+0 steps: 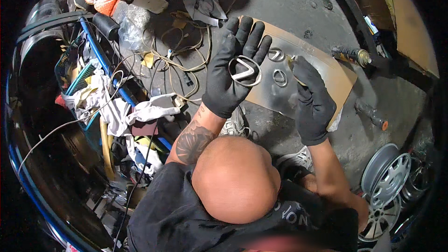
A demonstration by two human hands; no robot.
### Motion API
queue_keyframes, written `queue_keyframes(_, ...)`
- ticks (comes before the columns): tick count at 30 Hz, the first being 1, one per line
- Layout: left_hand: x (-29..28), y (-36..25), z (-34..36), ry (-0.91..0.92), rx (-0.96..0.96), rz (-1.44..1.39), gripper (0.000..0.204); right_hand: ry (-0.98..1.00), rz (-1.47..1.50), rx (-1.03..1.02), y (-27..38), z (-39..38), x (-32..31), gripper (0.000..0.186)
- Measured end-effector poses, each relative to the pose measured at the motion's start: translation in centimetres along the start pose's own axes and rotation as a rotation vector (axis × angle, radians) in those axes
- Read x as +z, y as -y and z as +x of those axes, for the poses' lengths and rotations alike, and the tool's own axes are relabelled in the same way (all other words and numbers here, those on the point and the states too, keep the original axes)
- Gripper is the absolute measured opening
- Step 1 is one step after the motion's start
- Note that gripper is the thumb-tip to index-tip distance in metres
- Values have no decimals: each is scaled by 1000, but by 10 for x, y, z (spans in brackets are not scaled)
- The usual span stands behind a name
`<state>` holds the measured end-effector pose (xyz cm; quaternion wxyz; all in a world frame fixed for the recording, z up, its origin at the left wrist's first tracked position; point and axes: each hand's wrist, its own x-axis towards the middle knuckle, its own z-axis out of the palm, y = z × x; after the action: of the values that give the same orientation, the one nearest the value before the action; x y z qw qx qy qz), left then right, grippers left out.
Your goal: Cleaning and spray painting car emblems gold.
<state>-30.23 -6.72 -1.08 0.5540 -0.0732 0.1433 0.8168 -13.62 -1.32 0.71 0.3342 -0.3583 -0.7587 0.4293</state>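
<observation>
My left hand (224, 77), in a black glove, is raised palm up with its fingers stretched out. A silver oval car emblem (245, 71) lies across its palm and lower fingers. To the right, my black-gloved right hand (315, 100) is closed, pinching a thin yellowish strip (294, 67) whose kind I cannot make out. Between and beyond the hands, a second oval emblem (276, 54) and a smaller oval emblem piece (280, 78) rest on a flat cardboard sheet (336, 72). Grey-black spray marks darken part of the cardboard.
A spray can (352, 56) lies beyond the cardboard's right side. Loose cables (186, 67) cover the floor at left, near a pile of rags (109, 107). Wheel rims (387, 175) stand at the lower right. A dark bottle-like object (372, 115) lies right of my right hand.
</observation>
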Motion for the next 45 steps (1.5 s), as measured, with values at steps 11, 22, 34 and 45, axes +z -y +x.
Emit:
queue_keyframes(11,4,4,-5,57,92,201,43,133,-226,-245,14,-2,30,37)
queue_keyframes(22,12,3,-7,28,24,343,91,82,-64,-76,27,7,62,40)
queue_keyframes(34,-4,-3,-6,-107,-243,-225,65,382,-205,-484,3,2,30,33)
queue_keyframes(45,-1,4,2,-56,-116,-197,69,181,-207,-352,-4,-10,35,21)
